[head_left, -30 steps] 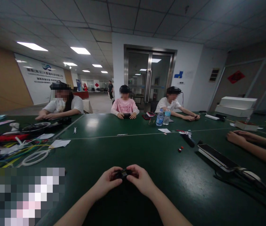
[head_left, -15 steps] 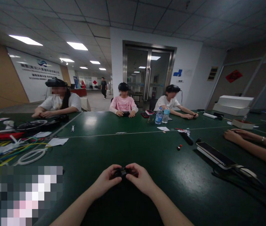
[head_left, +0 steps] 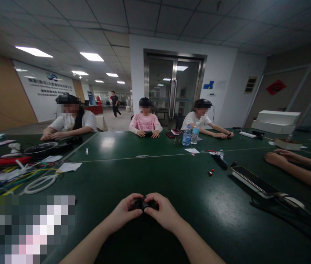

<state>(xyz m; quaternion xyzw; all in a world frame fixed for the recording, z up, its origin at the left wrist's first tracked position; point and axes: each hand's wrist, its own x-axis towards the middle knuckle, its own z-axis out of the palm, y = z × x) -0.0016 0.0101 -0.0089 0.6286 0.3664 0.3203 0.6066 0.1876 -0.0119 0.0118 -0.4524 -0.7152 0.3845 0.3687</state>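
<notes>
Over the near part of the dark green table (head_left: 155,172), my left hand (head_left: 129,209) and my right hand (head_left: 161,209) meet around a small black object (head_left: 144,204). It has a rounded dark part toward each hand and a lighter grey patch in the middle. My left fingers and thumb pinch its left end. On its right end, my right thumb and fingers press near the middle. Much of the object is covered by fingers, and I cannot make out its kind.
Cables and a white coil (head_left: 40,184) lie at left. To the right sit a phone on a white block (head_left: 256,181), a black-handled thing (head_left: 220,161) and a tiny red-and-black item (head_left: 210,173). Bottles (head_left: 187,135) stand farther back. Another person's hands (head_left: 276,158) rest at right; three people sit opposite.
My right hand has shifted slightly left on the black object, its fingers now nearer the middle. The view has swung a little left. In the background a walking person has moved.
</notes>
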